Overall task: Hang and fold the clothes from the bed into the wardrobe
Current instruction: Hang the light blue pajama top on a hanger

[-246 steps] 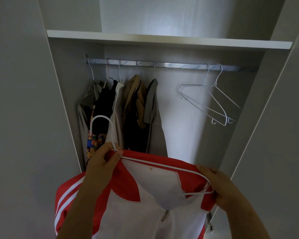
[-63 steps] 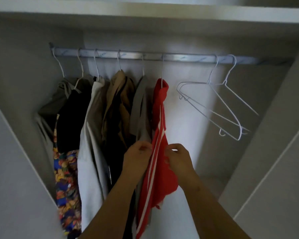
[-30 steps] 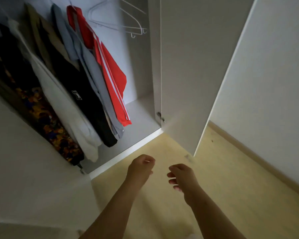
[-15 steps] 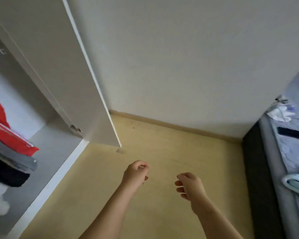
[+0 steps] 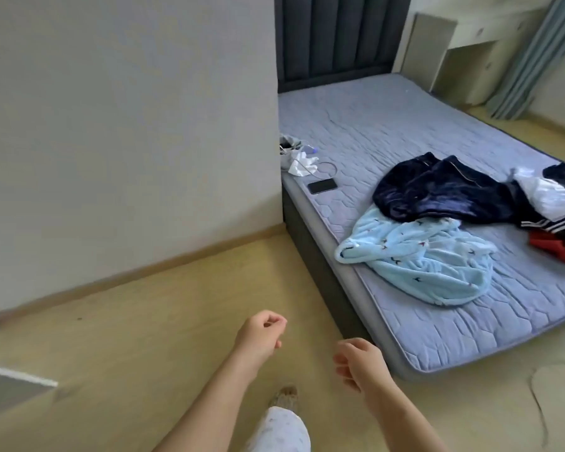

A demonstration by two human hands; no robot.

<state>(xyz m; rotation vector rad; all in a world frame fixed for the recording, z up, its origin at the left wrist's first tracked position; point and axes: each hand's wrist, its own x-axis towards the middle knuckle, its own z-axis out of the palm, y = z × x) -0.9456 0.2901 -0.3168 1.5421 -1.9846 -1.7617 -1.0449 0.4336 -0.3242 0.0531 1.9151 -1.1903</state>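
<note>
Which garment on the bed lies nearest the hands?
The light blue fleece garment, spread at the near edge of the mattress, closest to the right hand. The navy velvet garment lies behind it; the white garment and red garment sit farther right.

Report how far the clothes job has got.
Done: the red jacket went onto the wardrobe rail moments ago. In hand: nothing; left hand and right hand hang empty, loosely curled. Left: on the bed lie a light blue fleece, a navy garment, a white piece and a red piece, all unfolded.
</note>
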